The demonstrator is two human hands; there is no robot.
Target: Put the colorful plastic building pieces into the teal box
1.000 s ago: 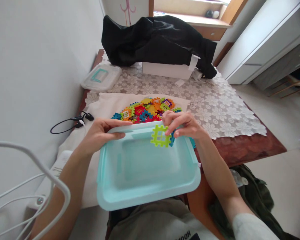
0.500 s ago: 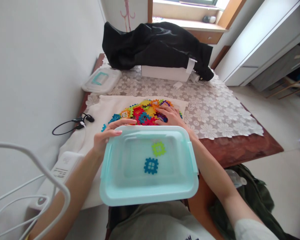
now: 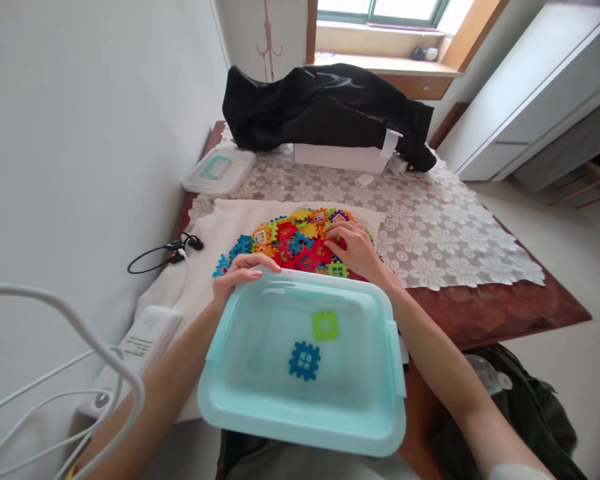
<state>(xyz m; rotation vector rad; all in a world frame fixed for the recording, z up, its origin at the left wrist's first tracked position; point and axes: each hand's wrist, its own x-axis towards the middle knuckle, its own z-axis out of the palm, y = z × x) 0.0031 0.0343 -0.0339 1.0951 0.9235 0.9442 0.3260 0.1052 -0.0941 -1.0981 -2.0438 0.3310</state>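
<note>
You're clenching your left hand [image 3: 243, 277] over the rim of the teal plastic tub [image 3: 300, 427], just before the pile of toy blocks [image 3: 295, 243]. Your right hand [image 3: 351, 250] is pressing on that pile, grasp unclear. You're risking spilling the green block [image 3: 325, 326] and blue block [image 3: 305, 361] if one-handed holding tips the tub.

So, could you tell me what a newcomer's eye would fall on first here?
The bright heap of interlocking plastic tiles on a white cloth stands out first, with the right hand on it. Nearest the camera, the left hand grips a pale turquoise tub holding one green tile and one blue tile.
</note>
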